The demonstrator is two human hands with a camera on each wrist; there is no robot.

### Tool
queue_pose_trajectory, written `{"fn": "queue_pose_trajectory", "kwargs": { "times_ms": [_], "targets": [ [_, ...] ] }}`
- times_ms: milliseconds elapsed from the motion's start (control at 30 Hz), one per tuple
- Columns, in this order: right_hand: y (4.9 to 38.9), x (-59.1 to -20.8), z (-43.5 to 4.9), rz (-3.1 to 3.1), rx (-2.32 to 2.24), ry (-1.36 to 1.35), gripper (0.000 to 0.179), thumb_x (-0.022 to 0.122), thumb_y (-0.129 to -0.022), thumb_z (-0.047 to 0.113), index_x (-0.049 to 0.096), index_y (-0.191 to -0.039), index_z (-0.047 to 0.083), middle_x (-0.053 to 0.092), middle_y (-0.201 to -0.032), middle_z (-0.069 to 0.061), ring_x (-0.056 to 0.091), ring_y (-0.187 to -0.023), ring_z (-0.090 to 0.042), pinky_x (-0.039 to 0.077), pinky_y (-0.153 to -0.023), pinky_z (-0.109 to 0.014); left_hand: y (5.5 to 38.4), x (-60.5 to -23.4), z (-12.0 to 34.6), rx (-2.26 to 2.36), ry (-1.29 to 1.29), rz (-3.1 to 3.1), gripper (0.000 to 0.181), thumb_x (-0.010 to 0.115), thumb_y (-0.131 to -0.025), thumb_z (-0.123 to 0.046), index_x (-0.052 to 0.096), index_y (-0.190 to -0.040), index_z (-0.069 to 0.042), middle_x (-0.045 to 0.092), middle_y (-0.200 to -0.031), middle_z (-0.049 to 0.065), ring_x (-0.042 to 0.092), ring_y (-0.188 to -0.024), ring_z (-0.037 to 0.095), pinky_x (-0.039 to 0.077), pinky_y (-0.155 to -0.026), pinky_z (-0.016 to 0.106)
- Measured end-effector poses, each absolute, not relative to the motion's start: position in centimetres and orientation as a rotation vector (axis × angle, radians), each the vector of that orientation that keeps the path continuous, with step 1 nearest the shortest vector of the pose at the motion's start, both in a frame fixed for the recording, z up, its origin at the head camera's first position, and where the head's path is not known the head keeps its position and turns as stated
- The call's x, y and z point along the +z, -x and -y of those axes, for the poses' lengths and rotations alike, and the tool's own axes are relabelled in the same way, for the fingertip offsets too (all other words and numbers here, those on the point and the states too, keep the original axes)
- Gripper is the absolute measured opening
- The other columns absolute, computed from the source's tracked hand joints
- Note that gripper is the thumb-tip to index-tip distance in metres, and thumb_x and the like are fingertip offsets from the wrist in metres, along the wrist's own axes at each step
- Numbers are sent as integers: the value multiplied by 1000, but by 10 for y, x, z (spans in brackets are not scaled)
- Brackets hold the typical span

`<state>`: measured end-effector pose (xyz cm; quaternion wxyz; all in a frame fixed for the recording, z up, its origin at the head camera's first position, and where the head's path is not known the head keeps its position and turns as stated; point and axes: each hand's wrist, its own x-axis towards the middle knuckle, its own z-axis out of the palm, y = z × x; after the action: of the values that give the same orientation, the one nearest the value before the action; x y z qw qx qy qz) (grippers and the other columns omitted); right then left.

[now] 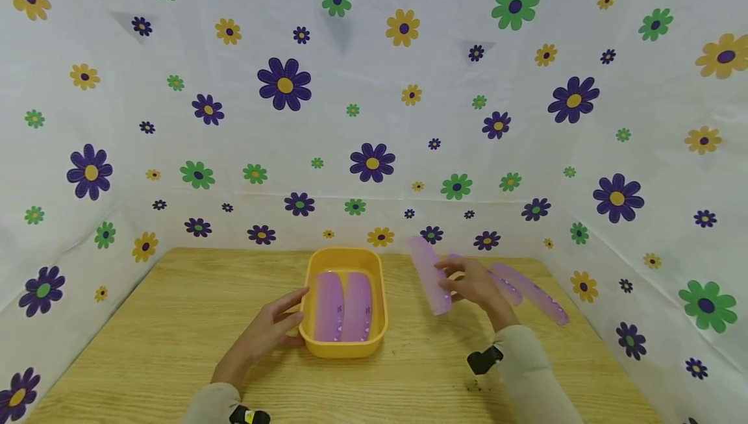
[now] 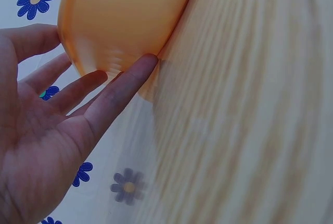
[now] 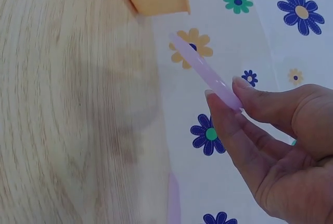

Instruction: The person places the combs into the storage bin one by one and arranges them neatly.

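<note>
In the head view, a yellow tub (image 1: 378, 339) stands on the table with two purple combs (image 1: 328, 307) lying side by side in it. My left hand (image 1: 271, 328) touches the tub's left side with its fingers fairly straight, also seen from below in the left wrist view. To the right of the tub, my right hand (image 1: 472, 282) pinches another purple comb (image 1: 428, 274) between thumb and fingers, raised off the table. The right wrist view shows this comb edge-on. Two more purple combs (image 1: 534, 294) lie behind and beyond the right hand, one partly covered by it.
The wooden table (image 1: 175, 333) runs up to a white cloth (image 1: 327, 132) printed with flowers, which hangs at the back and both sides. Small dark specks lie on the table near the right wrist.
</note>
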<state>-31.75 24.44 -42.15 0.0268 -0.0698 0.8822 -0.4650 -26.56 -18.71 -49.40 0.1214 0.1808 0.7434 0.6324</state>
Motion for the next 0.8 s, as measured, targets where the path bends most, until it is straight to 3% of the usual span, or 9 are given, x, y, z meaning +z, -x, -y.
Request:
{"fn": "queue_pose_trajectory", "kwargs": {
  "times_ms": [800],
  "targets": [
    [310, -414, -210, -2710, -1479, 217, 36, 70, -93, -3, 67, -129, -4, 66, -117, -26, 70, -78, -23, 67, -67, -41, 265, -495, 188, 1830, -546, -2200, 62, 52, -109, -18, 26, -164, -7, 18, -169, 30, 46, -141, 55, 65, -88, 45]
  ]
}}
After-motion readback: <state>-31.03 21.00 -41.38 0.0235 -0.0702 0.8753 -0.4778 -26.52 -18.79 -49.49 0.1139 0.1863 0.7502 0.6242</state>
